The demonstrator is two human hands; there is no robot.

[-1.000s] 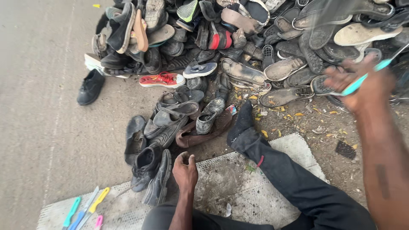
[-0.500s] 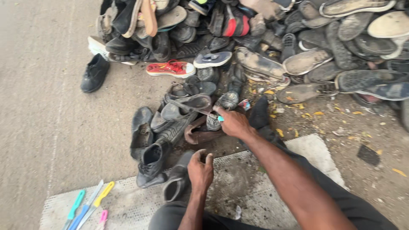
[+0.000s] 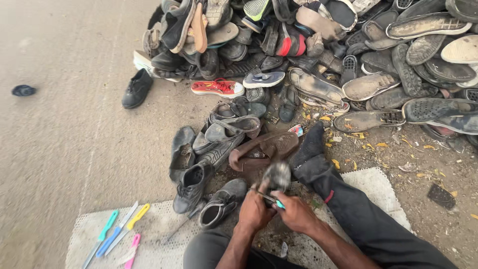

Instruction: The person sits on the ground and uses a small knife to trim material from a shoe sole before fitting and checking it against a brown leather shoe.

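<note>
My two hands meet low in the middle, over my lap. My left hand [image 3: 254, 211] grips a small grey shoe [image 3: 277, 175], which is blurred and stands up just above the fingers. Pressed against the left hand, my right hand [image 3: 297, 214] is closed on a thin teal-handled tool [image 3: 280, 203] whose tip points at the shoe's base. A brown shoe [image 3: 264, 148] lies on the ground just beyond the held one.
A big heap of worn shoes and sandals [image 3: 348, 55] fills the top. Several dark shoes [image 3: 194, 159] lie close on my left. Coloured-handled tools [image 3: 119, 230] rest on a white mat [image 3: 164, 244]. My leg [image 3: 358, 219] stretches right. A lone black shoe [image 3: 136, 88] sits apart.
My right hand swung down from the upper right with the teal tool, reached the near shoes, then drew back. Both hands now hold a grey shoe between them.
</note>
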